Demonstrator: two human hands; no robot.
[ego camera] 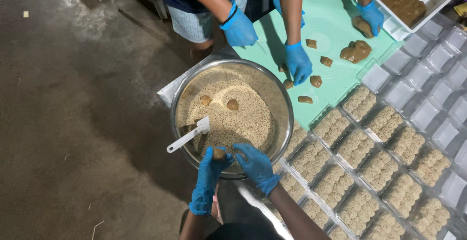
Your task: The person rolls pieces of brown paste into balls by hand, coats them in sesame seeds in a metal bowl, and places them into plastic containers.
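The person's left hand (210,172) had its fingers clamped on a brown dough ball (218,153) at the near rim of the steel bowl (284,99) of sesame on the bench, the right hand (256,164) hovering just beside it, fingers loosely apart, while co-workers' gloved hands portioned dough on the green mat (335,11).

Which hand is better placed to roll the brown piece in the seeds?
Likely the left hand: it holds the brown piece at the bowl near rim; the right hand beside it looks empty.
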